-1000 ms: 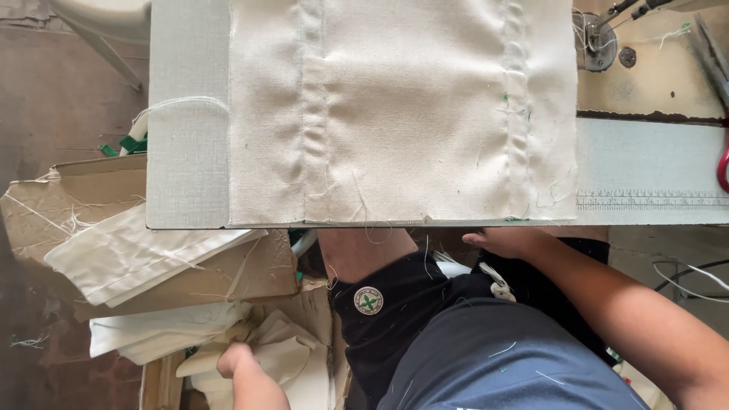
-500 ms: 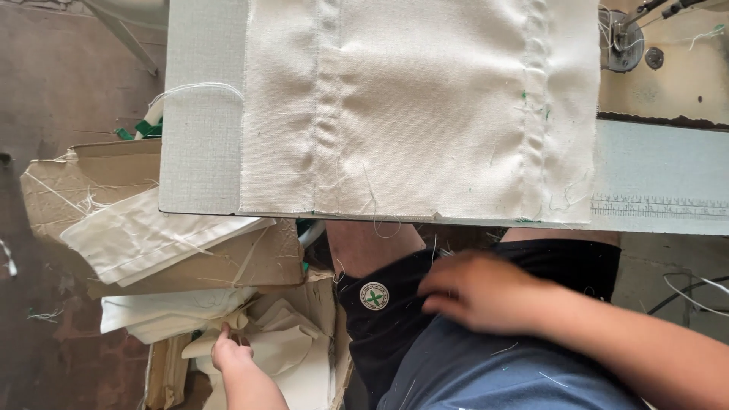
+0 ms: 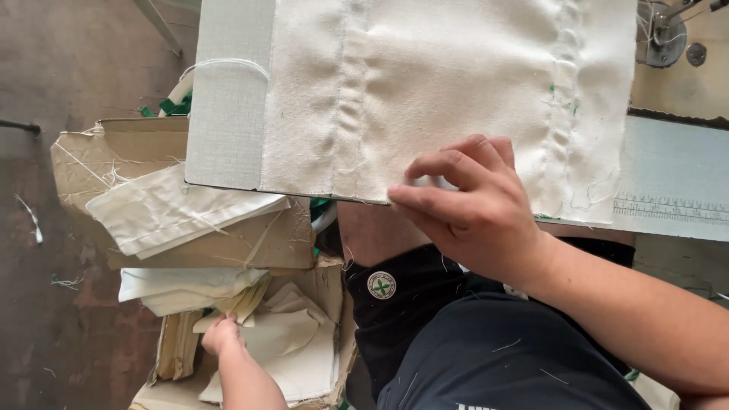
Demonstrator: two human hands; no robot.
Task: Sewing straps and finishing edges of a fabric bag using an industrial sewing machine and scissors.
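Nearest the camera, the person's dark shirt and shorts, with a round white-and-green badge [image 3: 381,285], fill the lower middle of the view. Low on the left, the left hand [image 3: 222,335] reaches down into an open cardboard box [image 3: 178,355] on the floor. It lies on a heap of cut cream fabric pieces [image 3: 292,345], its fingers curled into the top of the heap; whether they actually pinch a piece cannot be told, since they are partly hidden.

Just above that, more folded cream pieces [image 3: 182,209] lie across a second, flattened cardboard box [image 3: 114,152], with loose threads trailing over them.

The right hand [image 3: 474,209] is higher, at the near edge of the worktop [image 3: 228,114]. Its fingers [image 3: 440,163] are drawn together with the thumb beneath, clamped on the near edge of a large cream canvas panel [image 3: 448,83]. The panel lies flat on the grey worktop, covering most of it and hanging slightly past the near edge. Two puckered seams run across it away from the person, one left of centre and one near the right side, the latter with bits of green thread.

To the right, a printed ruler strip [image 3: 668,209] lies along the worktop's edge. Farthest off, at the top right corner, metal parts of a sewing machine [image 3: 661,34] show.
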